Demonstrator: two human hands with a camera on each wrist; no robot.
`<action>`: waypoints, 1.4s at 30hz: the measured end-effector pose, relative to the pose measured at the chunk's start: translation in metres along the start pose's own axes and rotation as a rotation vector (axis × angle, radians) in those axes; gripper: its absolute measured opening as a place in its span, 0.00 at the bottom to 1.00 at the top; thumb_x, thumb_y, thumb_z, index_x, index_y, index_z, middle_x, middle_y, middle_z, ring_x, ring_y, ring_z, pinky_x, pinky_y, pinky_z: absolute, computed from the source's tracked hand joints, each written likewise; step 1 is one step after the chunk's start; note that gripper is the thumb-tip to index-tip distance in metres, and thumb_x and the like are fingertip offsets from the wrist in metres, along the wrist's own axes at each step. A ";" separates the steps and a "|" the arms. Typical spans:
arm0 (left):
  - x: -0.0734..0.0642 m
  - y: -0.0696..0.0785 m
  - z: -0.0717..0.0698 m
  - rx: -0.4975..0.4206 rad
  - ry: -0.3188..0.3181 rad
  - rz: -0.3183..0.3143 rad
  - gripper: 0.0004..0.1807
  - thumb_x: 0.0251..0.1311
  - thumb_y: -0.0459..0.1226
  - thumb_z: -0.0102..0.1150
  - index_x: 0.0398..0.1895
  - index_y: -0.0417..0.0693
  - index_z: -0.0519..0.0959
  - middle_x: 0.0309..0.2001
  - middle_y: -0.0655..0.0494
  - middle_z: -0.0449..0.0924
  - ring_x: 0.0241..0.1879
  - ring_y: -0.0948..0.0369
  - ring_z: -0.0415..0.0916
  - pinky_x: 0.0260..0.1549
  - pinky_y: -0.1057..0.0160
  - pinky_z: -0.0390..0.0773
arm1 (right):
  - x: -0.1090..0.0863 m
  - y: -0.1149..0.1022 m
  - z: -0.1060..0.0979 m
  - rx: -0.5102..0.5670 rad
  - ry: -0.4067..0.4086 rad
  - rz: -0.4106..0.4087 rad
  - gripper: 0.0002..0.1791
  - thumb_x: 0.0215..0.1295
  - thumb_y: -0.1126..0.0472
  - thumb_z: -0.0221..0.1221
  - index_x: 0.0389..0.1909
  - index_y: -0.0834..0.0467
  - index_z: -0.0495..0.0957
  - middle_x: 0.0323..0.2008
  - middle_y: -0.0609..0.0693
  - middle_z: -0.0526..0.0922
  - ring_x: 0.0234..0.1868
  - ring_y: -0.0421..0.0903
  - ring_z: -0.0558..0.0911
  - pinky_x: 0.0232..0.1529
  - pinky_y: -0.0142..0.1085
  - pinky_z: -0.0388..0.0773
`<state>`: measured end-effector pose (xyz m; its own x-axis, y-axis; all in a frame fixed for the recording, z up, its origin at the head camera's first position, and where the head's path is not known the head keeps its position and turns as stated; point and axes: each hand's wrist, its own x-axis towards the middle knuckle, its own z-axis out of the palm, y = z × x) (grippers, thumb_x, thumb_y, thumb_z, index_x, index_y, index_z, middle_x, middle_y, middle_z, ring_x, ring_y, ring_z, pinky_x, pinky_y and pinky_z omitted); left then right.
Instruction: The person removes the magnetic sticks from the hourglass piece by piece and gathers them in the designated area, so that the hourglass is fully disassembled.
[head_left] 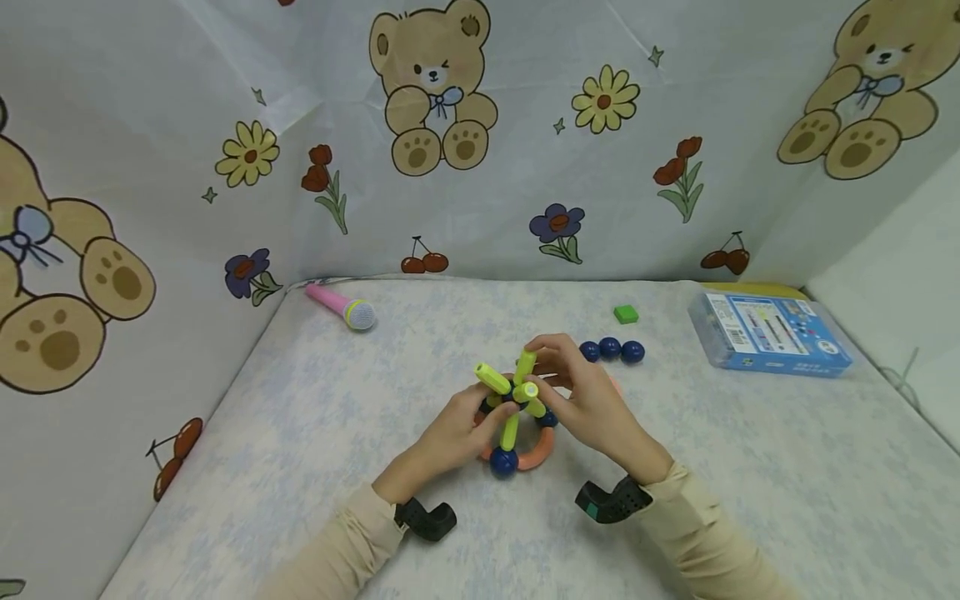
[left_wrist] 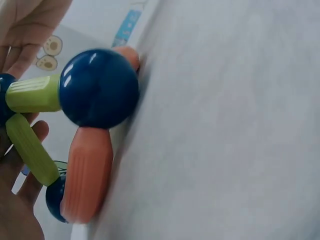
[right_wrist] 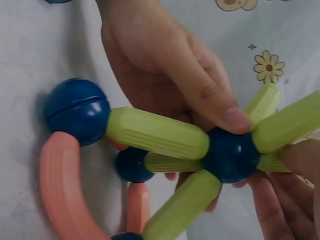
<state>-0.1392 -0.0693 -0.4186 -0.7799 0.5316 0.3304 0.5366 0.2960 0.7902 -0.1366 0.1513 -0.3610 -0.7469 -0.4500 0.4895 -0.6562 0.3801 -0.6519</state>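
A magnetic ball-and-rod structure stands on the table: curved orange rods (head_left: 537,451) and blue balls (head_left: 504,462) form its base ring, and yellow-green rods (right_wrist: 159,134) rise to a central blue ball (right_wrist: 232,154). My left hand (head_left: 456,427) grips that central ball, its thumb laid against the ball in the right wrist view. More yellow-green rods point up and outward from the hub. On the other side, my right hand (head_left: 592,404) pinches one of these upper rods (right_wrist: 287,122) near the hub. The left wrist view shows a base ball (left_wrist: 99,89) joined to an orange rod (left_wrist: 89,175).
Behind my right hand lie several blue balls (head_left: 610,348) in a row, with a small green block (head_left: 626,314) beyond. A blue-and-clear box (head_left: 780,335) sits at the back right. At the back left is a pink toy microphone (head_left: 341,306). A patterned cloth (head_left: 480,217) hangs behind.
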 end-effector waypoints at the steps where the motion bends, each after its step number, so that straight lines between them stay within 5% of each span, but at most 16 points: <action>1: 0.000 -0.001 0.002 0.005 0.006 0.006 0.22 0.79 0.41 0.52 0.70 0.42 0.71 0.57 0.47 0.80 0.51 0.56 0.82 0.49 0.60 0.83 | 0.000 0.001 0.001 -0.002 0.007 -0.008 0.24 0.71 0.70 0.62 0.63 0.58 0.68 0.51 0.54 0.85 0.52 0.50 0.87 0.49 0.40 0.86; 7: -0.003 -0.007 0.009 0.030 0.079 0.042 0.22 0.78 0.39 0.53 0.71 0.45 0.72 0.61 0.50 0.79 0.58 0.55 0.79 0.53 0.57 0.82 | -0.003 0.003 0.008 -0.041 0.078 -0.041 0.27 0.66 0.71 0.67 0.63 0.59 0.70 0.48 0.52 0.84 0.49 0.48 0.87 0.47 0.35 0.86; 12: -0.004 -0.009 0.011 0.022 0.115 0.059 0.22 0.77 0.39 0.55 0.70 0.44 0.72 0.59 0.49 0.81 0.54 0.55 0.81 0.49 0.58 0.83 | -0.006 0.001 0.013 -0.079 0.138 -0.048 0.27 0.64 0.71 0.69 0.62 0.60 0.72 0.47 0.52 0.84 0.47 0.46 0.87 0.46 0.34 0.86; 18: -0.005 -0.011 0.012 -0.017 0.127 0.037 0.20 0.77 0.39 0.55 0.67 0.45 0.71 0.54 0.50 0.82 0.45 0.59 0.83 0.41 0.63 0.83 | -0.007 0.000 0.016 -0.126 0.191 -0.121 0.27 0.61 0.73 0.70 0.61 0.61 0.76 0.46 0.52 0.85 0.43 0.45 0.87 0.44 0.32 0.86; 28: -0.003 -0.009 0.013 -0.037 0.126 0.042 0.20 0.77 0.39 0.56 0.67 0.45 0.72 0.55 0.50 0.82 0.47 0.58 0.83 0.43 0.63 0.83 | -0.006 -0.004 0.014 -0.193 0.247 -0.102 0.25 0.62 0.73 0.70 0.60 0.61 0.77 0.45 0.53 0.86 0.42 0.46 0.89 0.42 0.35 0.86; 32: -0.002 -0.011 0.014 -0.043 0.128 0.052 0.20 0.77 0.39 0.56 0.67 0.47 0.72 0.58 0.50 0.82 0.51 0.58 0.83 0.46 0.61 0.84 | -0.011 -0.001 0.006 -0.208 0.283 -0.051 0.24 0.63 0.73 0.69 0.60 0.60 0.78 0.44 0.52 0.87 0.42 0.46 0.89 0.43 0.36 0.86; 42: -0.002 -0.011 0.015 -0.031 0.155 0.070 0.20 0.76 0.38 0.58 0.67 0.44 0.73 0.56 0.52 0.84 0.48 0.60 0.83 0.45 0.61 0.83 | -0.048 0.012 -0.007 -0.098 0.205 0.217 0.22 0.69 0.69 0.65 0.63 0.54 0.79 0.48 0.51 0.87 0.42 0.46 0.89 0.42 0.29 0.85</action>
<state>-0.1383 -0.0619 -0.4358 -0.7823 0.4208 0.4593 0.5835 0.2366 0.7769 -0.1090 0.1829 -0.3885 -0.8703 -0.1815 0.4578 -0.4787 0.5304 -0.6997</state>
